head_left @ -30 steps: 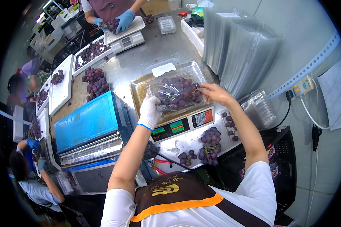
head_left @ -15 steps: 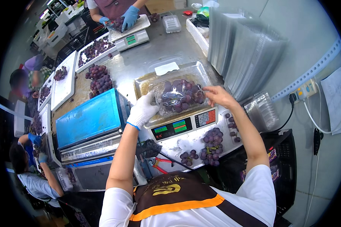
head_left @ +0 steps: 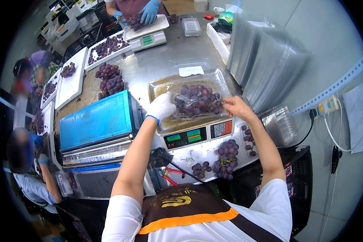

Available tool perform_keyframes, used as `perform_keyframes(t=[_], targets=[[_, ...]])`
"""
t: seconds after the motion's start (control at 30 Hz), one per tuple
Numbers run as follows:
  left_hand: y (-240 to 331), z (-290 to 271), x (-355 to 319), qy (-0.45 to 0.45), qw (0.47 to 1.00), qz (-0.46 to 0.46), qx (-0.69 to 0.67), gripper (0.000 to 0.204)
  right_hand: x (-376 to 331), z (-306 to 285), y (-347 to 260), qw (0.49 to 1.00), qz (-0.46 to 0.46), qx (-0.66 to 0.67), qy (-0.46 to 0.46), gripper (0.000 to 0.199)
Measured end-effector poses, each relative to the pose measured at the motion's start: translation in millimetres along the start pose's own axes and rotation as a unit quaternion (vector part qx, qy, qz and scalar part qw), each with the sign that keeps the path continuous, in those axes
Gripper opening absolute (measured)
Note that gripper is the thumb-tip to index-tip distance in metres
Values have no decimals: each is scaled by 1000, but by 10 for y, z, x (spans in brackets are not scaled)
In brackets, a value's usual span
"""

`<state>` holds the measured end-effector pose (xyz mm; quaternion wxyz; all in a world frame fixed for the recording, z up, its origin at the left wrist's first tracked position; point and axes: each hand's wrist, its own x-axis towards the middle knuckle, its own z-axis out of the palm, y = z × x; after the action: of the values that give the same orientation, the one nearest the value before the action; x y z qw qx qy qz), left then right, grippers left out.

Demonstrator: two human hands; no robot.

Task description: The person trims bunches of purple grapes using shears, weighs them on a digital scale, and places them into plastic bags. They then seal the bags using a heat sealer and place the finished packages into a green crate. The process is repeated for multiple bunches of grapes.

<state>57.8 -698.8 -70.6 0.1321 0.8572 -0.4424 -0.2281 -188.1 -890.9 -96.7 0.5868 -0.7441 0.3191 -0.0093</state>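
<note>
A clear plastic container of dark purple grapes rests on the metal pan of a digital scale. My left hand, in a white knit glove with a blue cuff, is closed on the container's left edge. On the opposite side my bare right hand pinches its right edge between thumb and fingers. What exactly lies under the fingertips, rim or film, is too fine to make out. Loose grape bunches lie in front of the scale, beside red-handled clippers.
To the left stands a wrapping machine with a blue top. Tall stacks of clear lids lean by the right wall. White trays of grapes line the far left. Across the table, a blue-gloved person handles grapes on another scale.
My left hand has closed further over the container's left edge, and my right fingers have drawn together at its right edge. The whole view has shifted slightly.
</note>
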Motion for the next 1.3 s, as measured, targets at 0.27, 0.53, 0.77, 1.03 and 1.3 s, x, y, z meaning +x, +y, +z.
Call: perform_keyframes(t=[0.27,0.53,0.77,1.03,1.3], targets=[[15,145,99,-9,998,-21,52,32,-23,-6,-40,1000,10,-12,-6,48],[25,303,-43,140,986,-29,-86,32,363,-334,-11,999,-5,25,46,60],[-189,296,-210,103,954,-38,-277,68,1285,-257,46,932,15,360,40,85],[-271,297,-426,16,848,-121,-516,72,935,-190,-138,940,-194,281,21,76],[-97,209,-595,-15,752,-100,-651,69,155,81,123,964,-228,24,131,64]])
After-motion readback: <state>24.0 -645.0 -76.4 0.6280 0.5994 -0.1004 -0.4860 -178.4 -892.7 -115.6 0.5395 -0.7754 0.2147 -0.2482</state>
